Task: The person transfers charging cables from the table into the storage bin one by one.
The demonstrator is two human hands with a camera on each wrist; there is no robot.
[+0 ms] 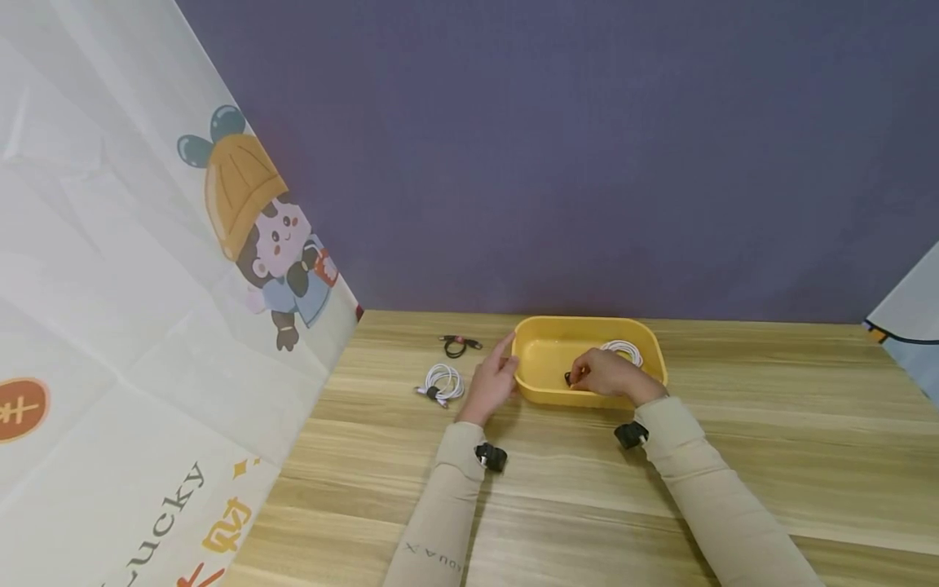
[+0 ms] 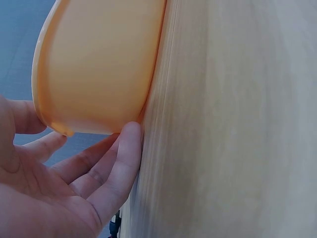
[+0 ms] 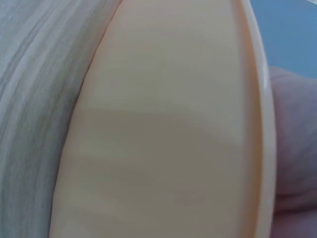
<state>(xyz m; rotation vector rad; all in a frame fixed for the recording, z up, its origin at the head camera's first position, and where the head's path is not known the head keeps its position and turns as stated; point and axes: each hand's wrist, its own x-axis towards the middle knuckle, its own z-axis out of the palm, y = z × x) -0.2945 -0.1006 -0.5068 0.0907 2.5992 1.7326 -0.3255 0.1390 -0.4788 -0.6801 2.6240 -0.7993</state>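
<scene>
A yellow plastic bin (image 1: 539, 350) stands on the wooden table. My left hand (image 1: 493, 385) rests against its left end, fingers spread and fairly straight; the left wrist view shows fingertips (image 2: 131, 131) touching the wall low down. My right hand (image 1: 607, 373) reaches over the front rim into the bin and pinches a small black cable (image 1: 568, 378), mostly hidden by the fingers. Behind that hand a coiled white cable (image 1: 623, 350) lies inside the bin at the right. In the right wrist view the bin's outer wall (image 3: 163, 129) hides most of the hand.
Left of the bin, on the table (image 1: 557, 505), lie a coiled black cable (image 1: 456, 346) with a reddish tie and a coiled white cable (image 1: 443, 383) with a black tie. A dark blue partition (image 1: 557, 163) rises behind; a printed white sheet (image 1: 110, 244) hangs at the left.
</scene>
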